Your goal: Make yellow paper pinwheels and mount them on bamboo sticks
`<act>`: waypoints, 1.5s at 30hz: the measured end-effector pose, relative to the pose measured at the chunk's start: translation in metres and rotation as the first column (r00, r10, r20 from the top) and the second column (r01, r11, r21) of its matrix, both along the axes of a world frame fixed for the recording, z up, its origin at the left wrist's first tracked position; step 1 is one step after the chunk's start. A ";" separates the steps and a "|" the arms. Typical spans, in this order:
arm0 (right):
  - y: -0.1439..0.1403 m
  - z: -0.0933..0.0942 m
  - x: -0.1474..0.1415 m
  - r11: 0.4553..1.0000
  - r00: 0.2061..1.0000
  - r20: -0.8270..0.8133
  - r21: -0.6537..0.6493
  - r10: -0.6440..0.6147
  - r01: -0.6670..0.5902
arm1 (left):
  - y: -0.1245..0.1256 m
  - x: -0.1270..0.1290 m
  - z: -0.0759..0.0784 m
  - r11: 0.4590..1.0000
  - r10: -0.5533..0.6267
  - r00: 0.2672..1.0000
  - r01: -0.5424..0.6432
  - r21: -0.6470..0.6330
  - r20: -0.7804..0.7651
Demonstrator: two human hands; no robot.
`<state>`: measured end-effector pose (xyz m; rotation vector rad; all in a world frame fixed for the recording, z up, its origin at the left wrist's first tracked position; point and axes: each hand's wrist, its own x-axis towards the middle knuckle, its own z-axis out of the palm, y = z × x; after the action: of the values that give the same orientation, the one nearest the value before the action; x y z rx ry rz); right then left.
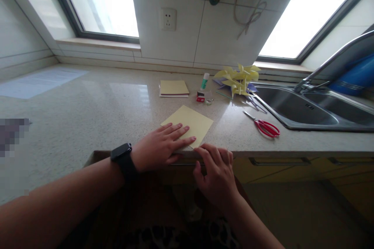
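A square sheet of pale yellow paper (195,121) lies turned like a diamond near the counter's front edge. My left hand (165,142), with a black watch on its wrist, rests flat over the sheet's left and lower part with fingers stretched. At the sheet's near corner is my right hand (216,169); its fingers are bent over the counter edge, the index fingertip at or close to the corner. The right thumb hangs below, apart from the index finger. Whether the right fingertip presses on the paper is hard to see.
Behind the sheet are stacked square papers (174,88), a glue stick (205,81), a small red box (200,97) and a clear tape roll (209,101). Yellow and purple paper pinwheels (238,78) lie by the sink (292,105). Red-handled scissors (264,126) lie right. A printed sheet (41,81) is far left.
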<state>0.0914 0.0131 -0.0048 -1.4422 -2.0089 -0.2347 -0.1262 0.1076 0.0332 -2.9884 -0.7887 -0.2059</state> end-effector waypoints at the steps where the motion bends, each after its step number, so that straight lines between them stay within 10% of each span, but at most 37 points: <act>1: 0.000 0.000 0.000 1.000 1.000 0.004 -0.002 -0.002 0.002 | 0.000 0.000 0.000 1.000 -0.001 1.000 0.001 0.000 0.001; 45: 0.003 0.006 -0.006 0.996 0.991 0.117 -0.059 -0.059 0.066 | -0.001 0.000 0.001 1.000 -0.003 1.000 0.003 -0.007 -0.006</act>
<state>0.0855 0.0159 0.0009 -1.5640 -2.0816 -0.2904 -0.1259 0.1066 0.0347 -2.9955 -0.7864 -0.1945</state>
